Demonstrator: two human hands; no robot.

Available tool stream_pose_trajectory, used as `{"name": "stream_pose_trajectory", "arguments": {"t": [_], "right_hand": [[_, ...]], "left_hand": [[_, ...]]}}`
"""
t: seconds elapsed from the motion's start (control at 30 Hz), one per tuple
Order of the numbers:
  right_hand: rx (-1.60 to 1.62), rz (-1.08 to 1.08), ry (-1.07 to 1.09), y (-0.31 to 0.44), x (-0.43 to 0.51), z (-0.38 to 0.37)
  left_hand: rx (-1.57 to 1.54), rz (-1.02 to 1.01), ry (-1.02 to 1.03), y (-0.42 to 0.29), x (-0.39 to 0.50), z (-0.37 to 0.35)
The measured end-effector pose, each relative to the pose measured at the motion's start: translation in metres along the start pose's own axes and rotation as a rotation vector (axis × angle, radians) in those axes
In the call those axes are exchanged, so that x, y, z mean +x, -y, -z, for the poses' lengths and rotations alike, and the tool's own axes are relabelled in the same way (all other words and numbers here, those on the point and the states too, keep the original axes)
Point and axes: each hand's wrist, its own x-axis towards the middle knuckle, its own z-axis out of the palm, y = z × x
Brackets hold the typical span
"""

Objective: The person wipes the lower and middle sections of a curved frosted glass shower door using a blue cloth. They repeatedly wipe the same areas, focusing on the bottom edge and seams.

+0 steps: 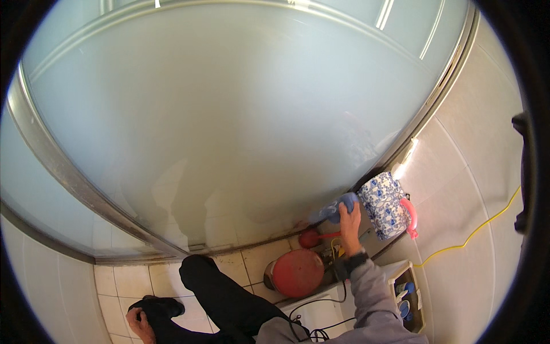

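Observation:
My right hand [350,223] grips a blue cloth [347,202] and presses it to the lower right part of a frosted glass panel [240,107]. White smears show on the glass above the cloth. On my black trouser leg [161,318], at the lower left, rests my left hand [139,324], loosely curled with nothing visible in it. Just right of the cloth hangs a white cover with a blue pattern [384,206]. A pink curved object [410,215] lies along its right side.
Below my right hand are a red round-topped object [298,273] and a red plunger-like tool [310,238]. A shelf box [410,266] holds blue-and-white containers at lower right. A yellow cord [464,246] crosses the wall. A black cable [318,301] loops near my body.

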Motion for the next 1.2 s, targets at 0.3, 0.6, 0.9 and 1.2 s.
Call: {"name": "stream_pose_trajectory", "arguments": {"t": [0.3,0.6,0.9,1.2], "right_hand": [[-0.053,0.051,0.023,-0.014,-0.007,-0.064],[-0.026,0.219,0.456,0.113,-0.141,-0.167],[0.103,0.293,1.091,0.236,-0.271,-0.303],[0.688,-0.318,1.347,0.217,-0.216,-0.230]], "left_hand": [[0.007,0.045,-0.067,-0.012,-0.005,0.002],[-0.015,0.024,-0.112,-0.030,0.001,0.007],[-0.032,0.078,-0.116,-0.030,0.000,0.010],[-0.016,0.079,-0.077,-0.021,-0.004,0.013]]}}
